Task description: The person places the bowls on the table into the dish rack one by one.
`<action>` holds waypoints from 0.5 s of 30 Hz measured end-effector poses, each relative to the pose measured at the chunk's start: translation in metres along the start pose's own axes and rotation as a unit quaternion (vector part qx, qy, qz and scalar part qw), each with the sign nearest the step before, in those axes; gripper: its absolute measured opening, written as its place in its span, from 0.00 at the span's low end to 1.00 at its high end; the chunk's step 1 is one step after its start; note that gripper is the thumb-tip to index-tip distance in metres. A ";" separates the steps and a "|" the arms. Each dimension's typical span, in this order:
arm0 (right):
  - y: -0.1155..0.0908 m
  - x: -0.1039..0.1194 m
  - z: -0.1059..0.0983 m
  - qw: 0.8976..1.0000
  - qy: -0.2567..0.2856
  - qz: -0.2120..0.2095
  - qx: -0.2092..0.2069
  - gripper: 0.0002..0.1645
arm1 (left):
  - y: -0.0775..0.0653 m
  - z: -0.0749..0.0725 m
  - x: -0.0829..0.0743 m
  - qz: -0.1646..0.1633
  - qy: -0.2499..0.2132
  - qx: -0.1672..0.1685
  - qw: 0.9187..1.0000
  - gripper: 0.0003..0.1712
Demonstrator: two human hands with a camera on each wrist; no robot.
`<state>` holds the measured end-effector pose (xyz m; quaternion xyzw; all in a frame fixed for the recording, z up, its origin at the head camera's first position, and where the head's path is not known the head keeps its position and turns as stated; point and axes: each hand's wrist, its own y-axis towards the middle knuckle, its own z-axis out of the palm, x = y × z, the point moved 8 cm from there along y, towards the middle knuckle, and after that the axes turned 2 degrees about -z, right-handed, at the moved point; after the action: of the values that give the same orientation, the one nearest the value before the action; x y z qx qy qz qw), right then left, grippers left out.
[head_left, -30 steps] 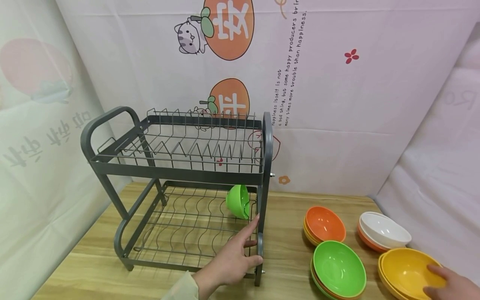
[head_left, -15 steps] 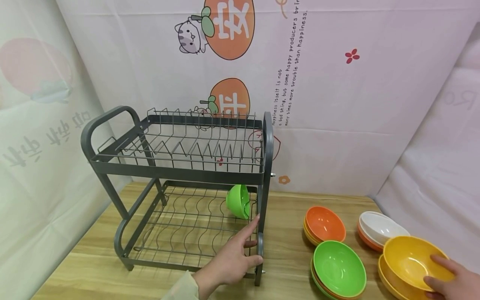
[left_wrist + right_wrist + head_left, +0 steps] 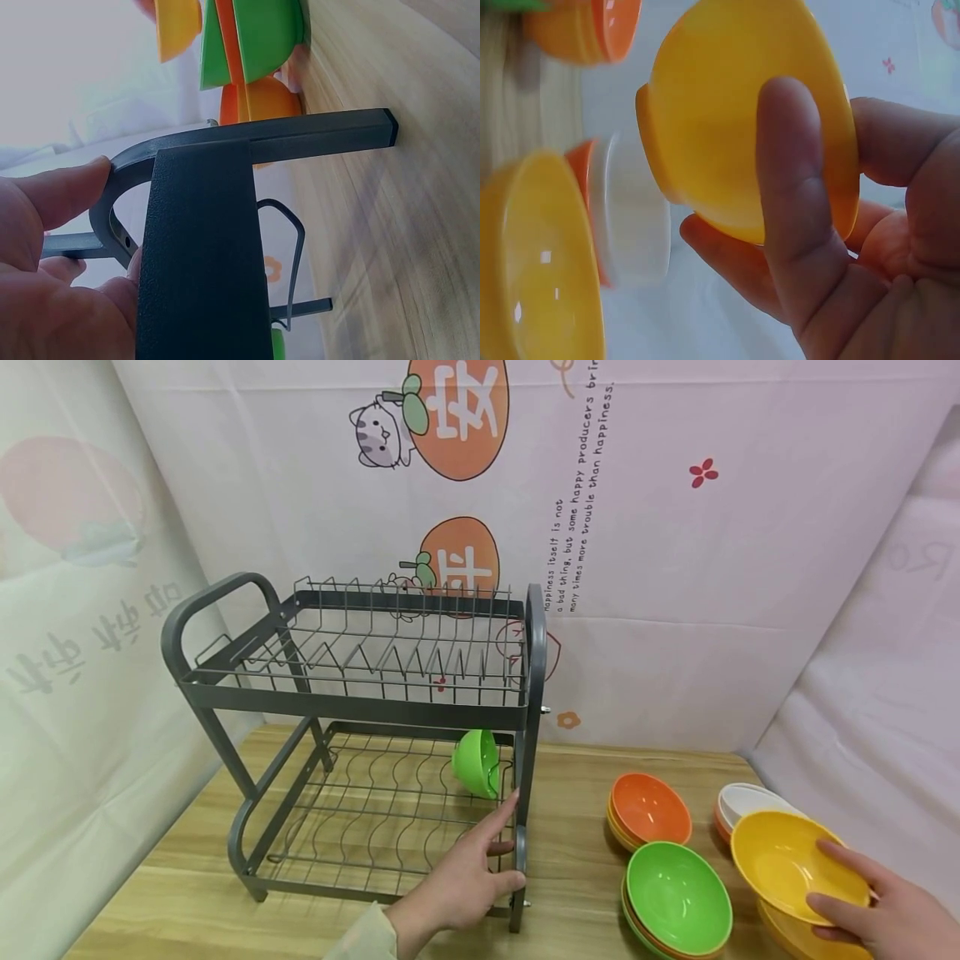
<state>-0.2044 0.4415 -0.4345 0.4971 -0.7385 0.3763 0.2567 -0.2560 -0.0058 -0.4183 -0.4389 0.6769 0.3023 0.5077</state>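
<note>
My right hand [image 3: 888,906] pinches the rim of a yellow bowl [image 3: 787,860], thumb inside and fingers beneath. The right wrist view shows its smooth outer wall and foot ring, with one finger lying along the wall. Another yellow bowl [image 3: 810,935] sits under it on the table, partly covered. My left hand [image 3: 465,881] holds the lower right front of a dark grey two-tier dish rack [image 3: 352,702], thumb and fingers at its curved frame [image 3: 127,172]. A small green bowl [image 3: 476,764] stands tilted on its side at the right back of the lower tier.
Right of the rack stand an orange bowl [image 3: 651,808] on a yellow one and a green bowl [image 3: 678,897] topping a stack. Behind the held bowl, a white bowl [image 3: 750,799] rests on an orange one. Printed cloth [image 3: 660,677] walls the wooden table [image 3: 570,835].
My right hand has lifted the upper yellow bowl off its stack and moved it left, uncovering the bowl beneath. The left hand and the rack have stayed put.
</note>
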 end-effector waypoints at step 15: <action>-0.028 0.086 0.056 0.982 -0.044 -0.171 0.069 0.50 | 0.001 -0.001 0.000 0.005 0.004 0.001 1.000 0.55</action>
<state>-0.2112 0.3436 -0.3944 0.6488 -0.6251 0.3548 0.2500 -0.2571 -0.0067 -0.4184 -0.4363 0.6811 0.3023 0.5043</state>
